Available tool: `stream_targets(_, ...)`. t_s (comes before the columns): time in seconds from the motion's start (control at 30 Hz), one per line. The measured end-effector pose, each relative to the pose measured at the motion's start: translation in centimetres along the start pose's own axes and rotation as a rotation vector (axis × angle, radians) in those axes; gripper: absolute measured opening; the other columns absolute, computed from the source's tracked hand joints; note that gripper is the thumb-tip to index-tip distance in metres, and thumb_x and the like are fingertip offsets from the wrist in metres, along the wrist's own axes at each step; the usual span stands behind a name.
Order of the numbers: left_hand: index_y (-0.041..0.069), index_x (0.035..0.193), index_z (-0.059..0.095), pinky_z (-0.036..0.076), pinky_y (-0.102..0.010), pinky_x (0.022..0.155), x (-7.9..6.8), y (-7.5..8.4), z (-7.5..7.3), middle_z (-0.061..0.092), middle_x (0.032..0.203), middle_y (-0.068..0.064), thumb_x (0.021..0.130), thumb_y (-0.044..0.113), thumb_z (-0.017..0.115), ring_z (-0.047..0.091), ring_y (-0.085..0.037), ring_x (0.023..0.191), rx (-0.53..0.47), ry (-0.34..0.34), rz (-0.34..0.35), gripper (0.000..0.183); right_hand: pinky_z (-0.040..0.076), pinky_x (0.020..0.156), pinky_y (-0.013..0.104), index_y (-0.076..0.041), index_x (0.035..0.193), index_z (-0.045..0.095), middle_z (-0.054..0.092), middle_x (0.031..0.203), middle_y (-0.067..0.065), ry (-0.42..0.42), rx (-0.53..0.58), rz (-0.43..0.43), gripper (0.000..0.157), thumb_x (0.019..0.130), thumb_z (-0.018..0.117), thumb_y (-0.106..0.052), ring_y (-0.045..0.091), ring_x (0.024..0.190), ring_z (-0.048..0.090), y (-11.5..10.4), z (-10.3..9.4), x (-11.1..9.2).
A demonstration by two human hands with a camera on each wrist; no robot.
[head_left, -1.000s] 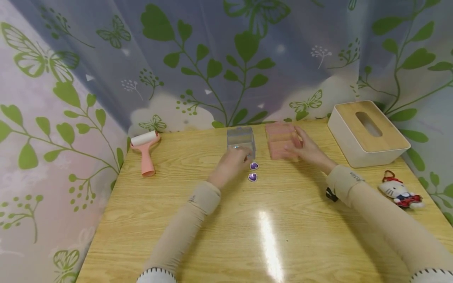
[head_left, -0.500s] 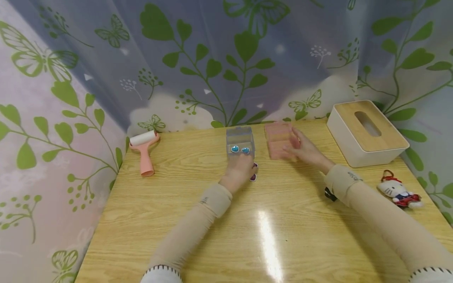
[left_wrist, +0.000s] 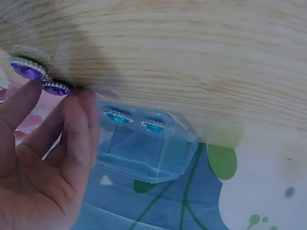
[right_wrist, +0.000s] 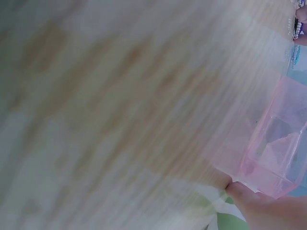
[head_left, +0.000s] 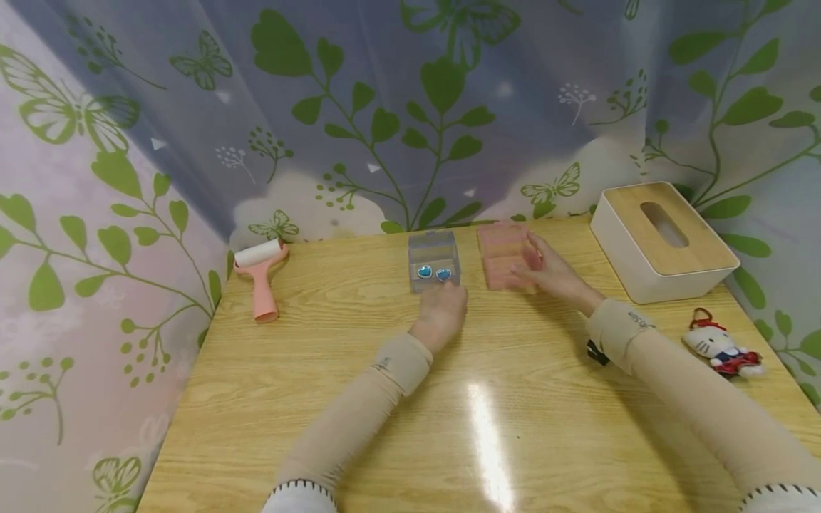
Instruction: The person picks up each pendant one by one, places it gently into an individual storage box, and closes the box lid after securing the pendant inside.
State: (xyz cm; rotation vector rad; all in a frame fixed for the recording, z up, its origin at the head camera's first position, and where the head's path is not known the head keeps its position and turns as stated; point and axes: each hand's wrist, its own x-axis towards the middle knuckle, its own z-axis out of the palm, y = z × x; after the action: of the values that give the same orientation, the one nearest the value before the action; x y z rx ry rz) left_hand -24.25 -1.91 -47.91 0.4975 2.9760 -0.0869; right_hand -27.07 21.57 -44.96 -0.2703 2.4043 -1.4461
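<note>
My left hand (head_left: 444, 313) is down on the table in front of a clear blue box (head_left: 433, 251). In the left wrist view, its thumb and fingertips pinch a purple heart-shaped gem (left_wrist: 56, 88) with a beaded silver edge. A second purple gem (left_wrist: 28, 68) lies by the thumb tip; in the head view the hand hides both. Inside the blue box sit two blue gems (head_left: 425, 272) of the same make. My right hand (head_left: 556, 276) grips the right side of a clear pink box (head_left: 502, 258), thumb at the near corner (right_wrist: 235, 189) and fingers behind it.
A pink-handled roller (head_left: 261, 281) lies at the left. On the right stand a white tissue box (head_left: 641, 256) with a wooden lid and a plush cat keychain (head_left: 721, 349). A small black item (head_left: 596, 353) shows beside the right cuff. A patterned curtain (head_left: 359, 164) hangs behind.
My left hand has drawn back from the blue box to the purple gems, uncovering the two blue gems in the box. The right hand still holds the pink box in place.
</note>
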Motion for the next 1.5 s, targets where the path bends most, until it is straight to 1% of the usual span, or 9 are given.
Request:
stream_targets(0.17,0.011,0.104,0.079,0.067,-0.039,0.075,0.1,-0.2,0.0,0.079,0.104,-0.007,0.102,0.014,0.065,0.077,-0.023,0.09,-0.042,0.024,0.004,0.014,0.009,0.132,0.068,-0.002,0.168,-0.006,-0.004,0.177,0.023,0.015,-0.016,-0.007,0.093,0.107,0.062,-0.023,0.048,0.163,0.0,1.9,0.2,1.2)
stream_targets(0.4,0.008,0.099,0.073,0.063,-0.032,0.068,-0.2,-0.6,-0.2,0.077,0.095,-0.005,0.101,0.016,0.07,0.072,-0.018,0.079,-0.163,-0.032,0.018,0.009,0.012,0.131,0.069,-0.009,0.169,-0.008,-0.002,0.178,0.021,0.037,-0.068,-0.029,0.096,0.107,0.062,-0.029,0.048,0.163,0.003,3.7,0.4,2.1)
stream_targets(0.73,0.006,0.109,0.07,0.042,-0.022,0.053,-1.0,-0.8,-1.5,0.072,0.094,-0.005,0.102,0.019,0.069,0.056,-0.012,0.069,-0.307,-0.03,0.051,0.015,0.013,0.132,0.066,-0.011,0.17,-0.007,-0.002,0.178,0.021,0.027,-0.016,-0.006,0.098,0.106,0.065,-0.028,0.048,0.163,0.004,3.5,0.0,1.8)
stream_targets(0.9,0.008,0.128,0.068,0.051,-0.022,0.066,-1.4,-1.0,-2.2,0.071,0.112,-0.006,0.102,0.022,0.069,0.061,-0.015,0.088,-0.395,-0.022,0.074,0.03,0.012,0.131,0.068,-0.013,0.17,-0.009,-0.008,0.177,0.021,-0.001,-0.008,0.01,0.098,0.106,0.064,-0.027,0.052,0.162,-0.001,3.5,-0.3,1.8)
stream_targets(1.07,0.013,0.131,0.067,0.06,-0.03,0.083,-1.4,-0.9,-3.0,0.071,0.121,-0.008,0.101,0.023,0.069,0.066,-0.019,0.102,-0.441,0.005,0.113,0.032,0.013,0.131,0.07,-0.012,0.17,-0.008,-0.007,0.177,0.023,-0.019,-0.023,0.001,0.095,0.106,0.062,-0.023,0.054,0.161,0.003,3.5,-0.4,1.9)
stream_targets(1.13,0.014,0.131,0.068,0.059,-0.028,0.08,-1.1,-0.9,-3.3,0.072,0.12,-0.007,0.101,0.024,0.069,0.066,-0.017,0.098,-0.449,0.015,0.131,0.032,0.014,0.131,0.07,-0.012,0.17,-0.008,-0.007,0.177,0.023,-0.024,-0.027,-0.002,0.094,0.106,0.061,-0.022,0.055,0.161,0.005,3.5,-0.5,1.9)
stream_targets(1.33,0.016,0.132,0.067,0.046,-0.023,0.053,-0.2,-0.6,-4.5,0.067,0.1,-0.004,0.1,0.022,0.07,0.055,-0.011,0.065,-0.509,0.032,0.19,0.033,0.015,0.129,0.071,-0.014,0.17,-0.009,-0.01,0.178,0.019,-0.045,-0.017,-0.005,0.093,0.107,0.059,-0.022,0.054,0.161,0.007,3.7,-0.8,1.8)
stream_targets(1.4,0.017,0.131,0.067,0.047,-0.023,0.055,0.1,-0.5,-4.9,0.066,0.1,-0.002,0.1,0.023,0.07,0.056,-0.012,0.068,-0.528,0.039,0.193,0.032,0.016,0.129,0.071,-0.014,0.17,-0.009,-0.01,0.178,0.019,-0.052,-0.01,-0.011,0.092,0.108,0.058,-0.022,0.053,0.162,0.006,3.9,-0.8,1.8)
stream_targets(1.5,0.02,0.13,0.068,0.051,-0.025,0.067,0.5,-0.4,-5.1,0.066,0.108,-0.002,0.099,0.026,0.073,0.059,-0.013,0.085,-0.518,0.064,0.171,0.032,0.016,0.129,0.072,-0.014,0.17,-0.009,-0.01,0.177,0.021,-0.059,-0.005,-0.019,0.092,0.108,0.059,-0.022,0.053,0.162,0.007,3.9,-0.8,1.7)
